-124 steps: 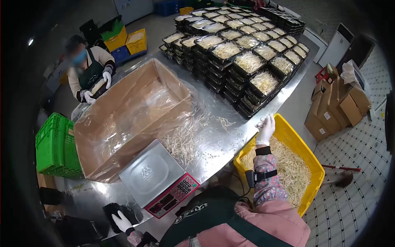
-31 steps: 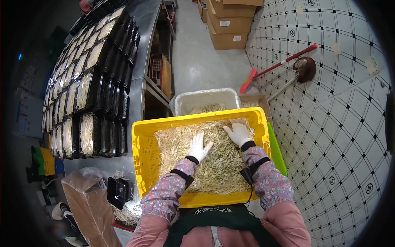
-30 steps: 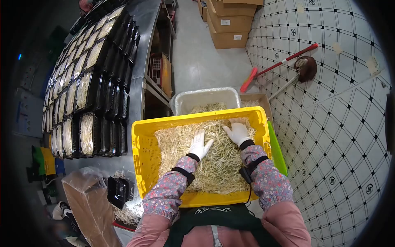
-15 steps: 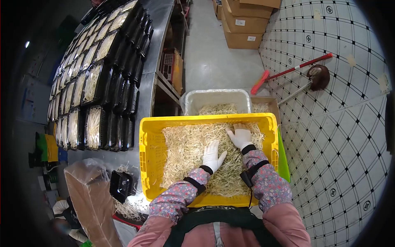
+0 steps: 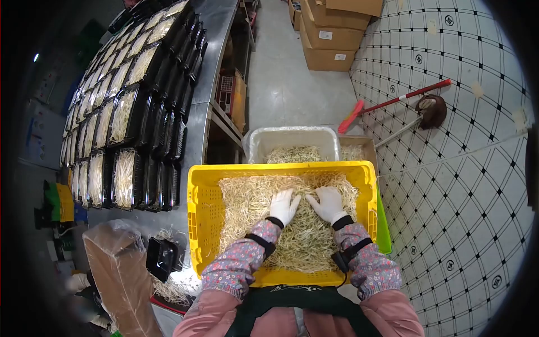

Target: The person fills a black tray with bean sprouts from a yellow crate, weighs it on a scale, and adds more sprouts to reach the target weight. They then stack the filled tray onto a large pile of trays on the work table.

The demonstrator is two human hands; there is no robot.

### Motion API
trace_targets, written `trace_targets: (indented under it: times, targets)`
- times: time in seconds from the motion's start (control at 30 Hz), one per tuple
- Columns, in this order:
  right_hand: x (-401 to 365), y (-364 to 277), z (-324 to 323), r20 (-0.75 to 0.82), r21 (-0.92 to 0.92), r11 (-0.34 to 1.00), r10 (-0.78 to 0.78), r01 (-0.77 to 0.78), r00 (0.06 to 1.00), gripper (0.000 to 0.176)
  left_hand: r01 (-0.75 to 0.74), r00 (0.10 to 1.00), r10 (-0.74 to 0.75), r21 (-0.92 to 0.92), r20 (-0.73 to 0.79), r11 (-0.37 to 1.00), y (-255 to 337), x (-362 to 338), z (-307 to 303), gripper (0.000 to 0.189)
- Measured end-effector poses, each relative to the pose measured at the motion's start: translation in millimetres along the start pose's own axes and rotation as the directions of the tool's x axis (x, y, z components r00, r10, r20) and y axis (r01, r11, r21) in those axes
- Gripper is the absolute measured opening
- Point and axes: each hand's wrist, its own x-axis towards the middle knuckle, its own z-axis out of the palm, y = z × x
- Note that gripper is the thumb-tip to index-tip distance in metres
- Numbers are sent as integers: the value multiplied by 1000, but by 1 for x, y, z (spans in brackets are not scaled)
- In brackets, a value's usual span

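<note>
A yellow plastic crate [image 5: 198,224] sits in front of me, filled with pale bean sprouts [image 5: 303,247]. My left hand [image 5: 284,206], in a white glove, rests on the sprouts near the crate's middle, fingers apart and pointing away from me. To its right, my right hand [image 5: 328,204], also gloved, lies on the sprouts with its fingers spread. A small gap separates the two hands. Neither is wrapped round anything that shows.
Stacked black trays of sprouts [image 5: 126,121] stand on the metal table [image 5: 216,50] at left. An empty black tray [image 5: 163,258] is near a cardboard box [image 5: 120,281]. Behind the crate is a white tub [image 5: 295,135]; cartons [image 5: 328,45] stand farther back. Part of another person [image 5: 84,292] shows lower left.
My left hand has moved slightly forward, and my right hand has shifted back and left, leaving them more level. The crate sits a little lower in view.
</note>
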Motion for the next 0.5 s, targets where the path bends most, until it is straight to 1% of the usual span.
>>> trace_targets:
  times: [0.03, 0.07, 0.13, 0.17, 0.23, 0.27, 0.3, 0.33, 0.37, 0.4, 0.43, 0.47, 0.5]
  targets:
    - [-4, -2, -5, 18, -5, 1000, -13, 14, 1000, 45, 28, 999, -29, 16, 25, 999, 9, -12, -7, 47]
    - [-6, -4, -10, 24, -4, 1000, -11, 11, 1000, 45, 15, 1000, -16, 22, 14, 1000, 12, -21, -9, 49]
    - [-5, -5, -16, 6, 2, 996, -94, 94, 996, 45, 15, 1000, -15, 23, 1, 1000, 17, -29, -12, 50]
    - [4, 1, -17, 23, 25, 993, -118, 117, 993, 46, 38, 999, -38, 11, 27, 999, 20, -29, -14, 52]
    - [27, 4, -22, 127, 64, 998, -12, 4, 992, 48, 68, 997, -67, 0, 44, 998, 23, -26, -15, 53]
    - [38, 4, -14, 26, 8, 998, -64, 64, 998, 54, 51, 999, -50, -5, 13, 999, 25, -27, -14, 53]
    - [43, 4, -6, 36, 15, 998, -69, 69, 997, 54, 35, 999, -35, -9, -15, 999, 27, -29, -13, 54]
    - [49, -4, -2, 243, -17, 1000, 14, -10, 970, 58, 65, 998, -65, -28, 6, 997, 26, -30, -12, 57]
    - [52, -10, -1, 429, -66, 995, 101, -80, 897, 62, 65, 998, -65, -23, 6, 998, 23, -31, -15, 57]
    - [45, -5, 14, 351, -13, 998, 56, -55, 935, 65, 80, 996, -75, -90, 58, 993, 20, -31, -20, 59]
    - [37, -7, 16, 285, 29, 999, 11, -20, 958, 62, 101, 990, -84, -159, 110, 982, 18, -32, -26, 61]
    - [30, -7, 15, 258, 69, 997, -35, 18, 966, 59, 152, 967, -105, -193, 234, 969, 17, -23, -45, 81]
    - [23, -6, 12, 229, 107, 993, -78, 55, 970, 55, 151, 967, -103, -199, 234, 968, 19, -15, -63, 81]
